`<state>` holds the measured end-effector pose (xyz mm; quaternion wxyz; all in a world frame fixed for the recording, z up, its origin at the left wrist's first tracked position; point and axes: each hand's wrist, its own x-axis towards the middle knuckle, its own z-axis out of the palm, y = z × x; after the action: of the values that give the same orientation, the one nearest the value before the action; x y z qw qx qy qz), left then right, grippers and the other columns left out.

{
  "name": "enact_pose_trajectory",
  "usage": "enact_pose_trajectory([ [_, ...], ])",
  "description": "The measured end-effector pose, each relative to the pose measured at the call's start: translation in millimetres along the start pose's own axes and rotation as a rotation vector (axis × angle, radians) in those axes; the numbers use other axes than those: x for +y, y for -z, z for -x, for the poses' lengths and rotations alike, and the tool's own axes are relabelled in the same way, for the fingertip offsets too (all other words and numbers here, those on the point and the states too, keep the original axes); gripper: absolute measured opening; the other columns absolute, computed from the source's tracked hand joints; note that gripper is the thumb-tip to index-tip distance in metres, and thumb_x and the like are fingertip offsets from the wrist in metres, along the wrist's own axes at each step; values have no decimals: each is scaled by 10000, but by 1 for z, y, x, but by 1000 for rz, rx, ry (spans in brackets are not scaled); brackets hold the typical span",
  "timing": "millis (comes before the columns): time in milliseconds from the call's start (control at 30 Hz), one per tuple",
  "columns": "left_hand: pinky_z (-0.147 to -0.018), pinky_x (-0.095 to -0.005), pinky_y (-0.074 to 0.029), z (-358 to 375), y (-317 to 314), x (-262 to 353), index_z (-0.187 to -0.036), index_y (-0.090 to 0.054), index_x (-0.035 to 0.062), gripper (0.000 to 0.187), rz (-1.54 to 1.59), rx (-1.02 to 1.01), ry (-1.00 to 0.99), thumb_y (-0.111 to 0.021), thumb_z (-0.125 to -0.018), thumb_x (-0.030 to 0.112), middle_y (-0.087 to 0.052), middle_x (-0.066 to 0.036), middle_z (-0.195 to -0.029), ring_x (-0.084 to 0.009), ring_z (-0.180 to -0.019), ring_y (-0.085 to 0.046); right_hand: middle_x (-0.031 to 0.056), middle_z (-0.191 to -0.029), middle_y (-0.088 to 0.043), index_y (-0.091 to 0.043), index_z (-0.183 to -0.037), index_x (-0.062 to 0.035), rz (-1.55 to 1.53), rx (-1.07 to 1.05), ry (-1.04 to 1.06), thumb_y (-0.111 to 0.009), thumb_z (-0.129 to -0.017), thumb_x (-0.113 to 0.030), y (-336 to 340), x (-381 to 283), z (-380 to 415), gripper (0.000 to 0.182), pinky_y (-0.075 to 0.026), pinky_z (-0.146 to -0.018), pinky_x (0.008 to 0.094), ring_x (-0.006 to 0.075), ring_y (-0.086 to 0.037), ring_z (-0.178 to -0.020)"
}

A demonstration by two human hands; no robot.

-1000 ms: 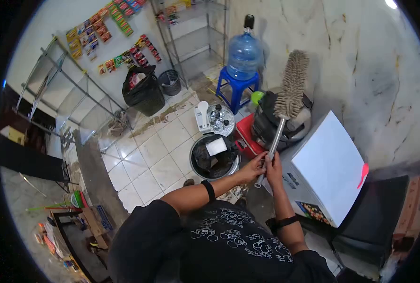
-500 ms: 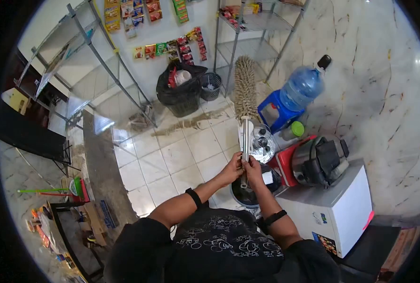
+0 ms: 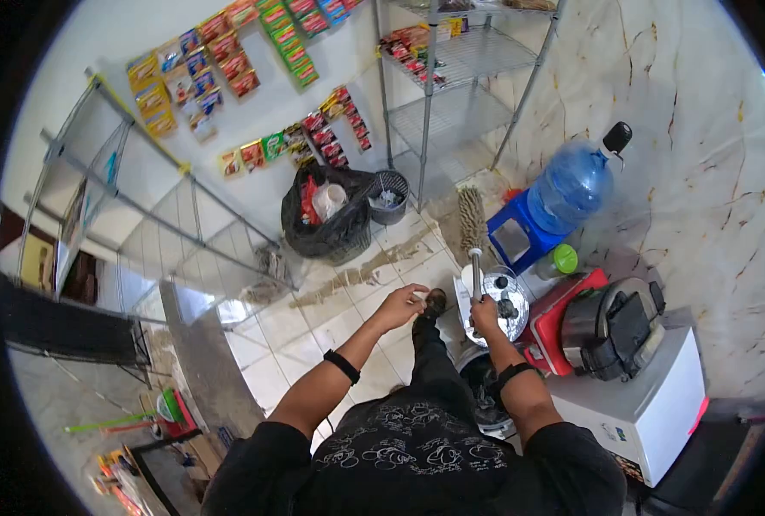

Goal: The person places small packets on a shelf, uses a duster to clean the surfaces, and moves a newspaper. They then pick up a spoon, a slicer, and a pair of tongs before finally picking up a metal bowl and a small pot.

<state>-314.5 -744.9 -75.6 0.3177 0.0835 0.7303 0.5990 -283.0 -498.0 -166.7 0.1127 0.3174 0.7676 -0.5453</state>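
My right hand is wrapped round the metal handle of a duster. The duster's shaggy grey-beige head points away from me, toward the wire rack. My left hand is raised over the tiled floor with its fingers apart and curved, and nothing shows in it. Below and beside my right hand lies a round shiny metal lid with dark knobs. One of my feet, in a dark shoe, is on the floor between my hands.
A water jug rests on a blue stand at the right. Nearby are a red box, a cooker and a white cabinet. Bins stand ahead, with wire racks and hanging sachets behind.
My left hand has let go of the duster handle and moved left. My right hand has moved right with the duster, whose head looks shorter now. A foot has come into view; the view has shifted.
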Motion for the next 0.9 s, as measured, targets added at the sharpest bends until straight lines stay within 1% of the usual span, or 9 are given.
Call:
enact_pose_trajectory([
  [133,-670,-265,-472,-88,38,-1,-1187,-514,70,347,-63,2,68,-577,-846,90,-625,-54,-872,-120,-780,-598,87,-567,-513,-533,-870,31,-66,38,-35,-540,-797,-135,-7,-3,-127,182,-400,-354,346,192,-495,-408],
  [167,-686,-263,-467,-115,46,-3,-1183,-513,71,342,-144,-18,11,-571,-846,84,-627,-56,-878,-121,-780,-587,112,-573,-529,-538,-882,33,97,178,223,-525,-788,-123,-20,32,-188,183,-419,-372,349,206,-509,-408],
  [200,-686,-263,-467,-139,52,-12,-1183,-513,71,342,-157,-48,27,-571,-846,84,-627,-56,-878,-121,-780,-587,155,-599,-560,-552,-921,39,-61,-46,-91,-500,-793,-115,-4,-17,-191,207,-445,-408,367,237,-546,-432],
  [267,-716,-269,-467,-206,69,-21,-1181,-510,59,331,-164,-61,-85,-550,-853,62,-616,-55,-865,-126,-797,-580,186,-648,-590,-538,-1010,36,194,86,153,-483,-807,-114,-12,-4,-267,258,-459,-442,389,259,-577,-465],
  [400,-766,-290,-469,-306,83,-23,-1185,-506,40,333,-52,-60,-12,-520,-854,6,-592,-52,-891,-139,-830,-581,195,-691,-605,-505,-1092,25,271,254,269,-487,-809,-108,-41,35,-380,314,-458,-441,392,266,-578,-462],
  [500,-775,-278,-466,-366,89,-27,-1210,-492,47,347,-220,-125,-36,-530,-865,39,-592,-56,-898,-140,-848,-583,267,-832,-604,-487,-1141,-6,352,293,278,-513,-809,-109,-50,38,-421,348,-473,-648,470,425,-591,-736],
  [600,-775,-275,-467,-428,102,-58,-1211,-492,43,340,-287,-208,-103,-537,-876,80,-597,-61,-894,-133,-836,-581,301,-946,-591,-478,-1168,34,405,285,225,-527,-820,-164,-52,25,-487,403,-450,-779,490,436,-574,-887],
  [733,-757,-285,-470,-493,119,-91,-1199,-514,66,334,-308,-231,-158,-555,-877,147,-608,-60,-904,-129,-797,-581,290,-948,-581,-453,-1214,38,394,415,330,-546,-767,-99,-70,29,-585,477,-457,-778,479,427,-570,-882],
  [900,-774,-296,-466,-521,116,-115,-1180,-518,58,323,-274,-245,-188,-560,-876,162,-615,-73,-896,-151,-825,-590,281,-963,-568,-395,-1279,36,549,369,216,-537,-742,-58,-105,51,-640,563,-463,-794,452,400,-560,-940],
])
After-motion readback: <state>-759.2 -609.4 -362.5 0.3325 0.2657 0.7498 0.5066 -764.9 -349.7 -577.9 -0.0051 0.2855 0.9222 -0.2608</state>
